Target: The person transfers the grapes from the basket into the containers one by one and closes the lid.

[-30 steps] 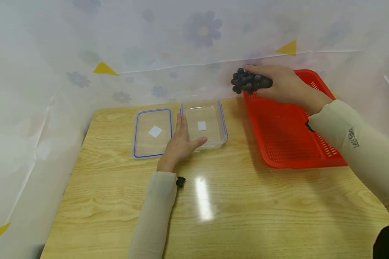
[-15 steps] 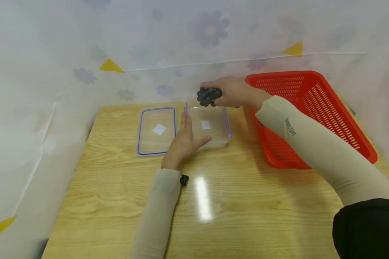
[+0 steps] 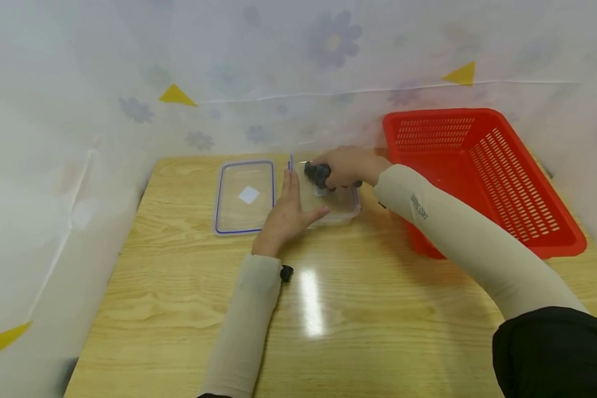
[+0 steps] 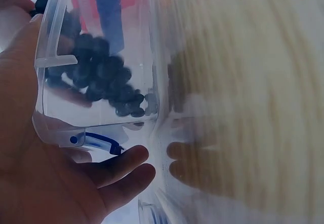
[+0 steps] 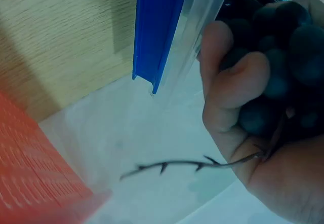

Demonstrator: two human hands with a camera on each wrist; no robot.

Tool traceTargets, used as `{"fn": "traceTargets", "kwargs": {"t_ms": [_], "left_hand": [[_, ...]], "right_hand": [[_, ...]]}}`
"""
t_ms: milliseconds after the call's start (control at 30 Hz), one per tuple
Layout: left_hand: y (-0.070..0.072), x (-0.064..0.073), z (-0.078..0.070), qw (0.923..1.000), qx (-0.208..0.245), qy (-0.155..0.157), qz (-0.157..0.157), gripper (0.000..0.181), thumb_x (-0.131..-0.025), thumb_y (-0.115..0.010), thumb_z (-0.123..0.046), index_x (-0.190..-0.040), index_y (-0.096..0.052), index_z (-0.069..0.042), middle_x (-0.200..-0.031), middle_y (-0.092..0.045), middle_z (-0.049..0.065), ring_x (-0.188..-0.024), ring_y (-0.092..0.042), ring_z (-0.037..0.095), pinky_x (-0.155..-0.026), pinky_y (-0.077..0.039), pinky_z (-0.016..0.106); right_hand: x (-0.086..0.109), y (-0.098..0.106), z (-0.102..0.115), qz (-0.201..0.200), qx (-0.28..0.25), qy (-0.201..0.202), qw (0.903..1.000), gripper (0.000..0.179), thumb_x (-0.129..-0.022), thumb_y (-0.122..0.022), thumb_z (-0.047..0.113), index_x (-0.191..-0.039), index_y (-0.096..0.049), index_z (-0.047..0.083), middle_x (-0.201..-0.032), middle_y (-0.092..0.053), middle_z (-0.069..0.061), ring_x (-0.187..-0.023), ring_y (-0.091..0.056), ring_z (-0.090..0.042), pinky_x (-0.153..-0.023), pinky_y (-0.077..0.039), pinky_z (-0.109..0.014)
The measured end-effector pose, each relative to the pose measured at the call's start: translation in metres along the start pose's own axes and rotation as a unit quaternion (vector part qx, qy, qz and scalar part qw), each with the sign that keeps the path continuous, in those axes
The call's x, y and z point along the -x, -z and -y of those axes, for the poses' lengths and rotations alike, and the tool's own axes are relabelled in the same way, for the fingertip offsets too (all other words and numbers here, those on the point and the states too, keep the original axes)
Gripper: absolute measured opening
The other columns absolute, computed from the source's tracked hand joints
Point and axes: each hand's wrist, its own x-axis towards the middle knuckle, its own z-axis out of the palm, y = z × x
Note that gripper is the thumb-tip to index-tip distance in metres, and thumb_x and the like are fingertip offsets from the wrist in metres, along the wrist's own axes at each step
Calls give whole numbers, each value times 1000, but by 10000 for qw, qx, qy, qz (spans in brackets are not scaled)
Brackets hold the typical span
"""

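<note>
A bunch of dark grapes (image 3: 318, 174) is gripped by my right hand (image 3: 350, 165), inside the clear plastic container (image 3: 339, 210). Through the container's wall in the left wrist view, the grapes (image 4: 98, 69) slant down toward the bottom. In the right wrist view my curled fingers (image 5: 243, 79) wrap the bunch, and a bare stem (image 5: 172, 163) sticks out past the hand. My left hand (image 3: 283, 218) rests against the container's left and near sides, fingers straight and thumb spread. A blue-edged clear lid (image 3: 231, 213) lies flat just left of it.
A red slotted basket (image 3: 443, 166) stands right of the container, partly behind my right forearm. Both sit on a wood-grain table (image 3: 348, 309). Behind is a pale flowered sheet (image 3: 258, 55) with yellow triangles. Blue locking flaps (image 5: 159, 31) hang open on the container.
My right hand has carried the grapes left from above the basket and lowered them into the container. My left hand stays at the container. The view has shifted slightly.
</note>
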Motion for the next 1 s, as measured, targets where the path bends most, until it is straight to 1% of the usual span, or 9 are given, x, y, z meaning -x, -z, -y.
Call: {"fn": "traceTargets", "kwargs": {"t_ms": [133, 200, 300, 433, 533, 667, 800, 867, 1000], "left_hand": [[3, 1, 1, 10000, -60, 42, -1, 120, -88, -64, -68, -161, 12, -12, -166, 23, 3, -151, -13, 33, -117, -26, 48], [3, 1, 2, 10000, -75, 42, -5, 120, -87, -63, -70, -161, 12, -12, -166, 22, 4, -151, -12, 32, -118, -26, 47], [4, 2, 4, 10000, -50, 38, -2, 121, -87, -62, -71, -161, 13, -13, -165, 24, 1, -152, -10, 32, -118, -24, 47], [2, 2, 4, 10000, -43, 48, 12, 120, -87, -62, -72, -160, 16, -18, -160, 31, -9, -152, -9, 31, -118, -23, 48], [1, 2, 2, 10000, -22, -6, 39, 118, -88, -63, -69, -159, 17, -20, -158, 32, -12, -152, -7, 30, -118, -22, 49], [1, 2, -1, 9999, -14, -117, 60, 117, -90, -64, -65, -160, 14, -15, -159, 32, -9, -152, -4, 31, -119, -21, 51], [1, 2, -2, 9999, -83, -134, 51, 117, -89, -63, -68, -161, 13, -13, -159, 32, -8, -152, -8, 33, -118, -24, 51], [2, 3, -3, 9999, -109, -118, 61, 119, -88, -61, -71, -160, 15, -15, -159, 32, -8, -151, -11, 34, -116, -27, 52], [4, 2, -3, 9999, -128, -75, 76, 120, -85, -58, -75, -159, 18, -19, -159, 32, -9, -151, -11, 33, -116, -28, 50]], "right_hand": [[-3, -9, 4, 162, 312, -2, 9994, 68, -92, -66, 20, -156, -44, 26, -125, -59, -12, -93, -61, -30, -65, -55, -39], [-5, -13, 7, 82, 389, 123, 9991, 66, -91, -67, 20, -154, -46, 25, -124, -60, -11, -93, -61, -28, -72, -56, -42], [-8, -20, 11, -146, 519, 320, 9980, 65, -92, -67, 19, -154, -47, 26, -133, -60, -10, -102, -58, -28, -89, -52, -50], [-10, -28, 17, -217, 671, 436, 9966, 70, -96, -65, 20, -159, -37, 30, -150, -50, -12, -123, -54, -33, -105, -40, -60], [-13, -34, 20, 1, 619, 403, 9973, 76, -96, -65, 23, -162, -27, 30, -153, -45, -17, -133, -47, -38, -109, -36, -60], [-20, -39, 18, 365, 301, 369, 9982, 80, -97, -66, 26, -163, -21, 27, -153, -43, -22, -133, -46, -41, -105, -41, -56], [-25, -41, 13, 635, -63, 499, 9967, 83, -99, -66, 26, -164, -15, 26, -160, -32, -19, -141, -37, -40, -109, -36, -58], [-26, -42, 10, 641, -121, 555, 9963, 87, -98, -68, 26, -164, -12, 26, -163, -24, -19, -145, -29, -40, -113, -30, -59], [-22, -46, 10, 496, -214, 473, 9974, 98, -94, -74, 27, -165, -7, 27, -165, -16, -23, -144, -31, -40, -109, -37, -56]]}}
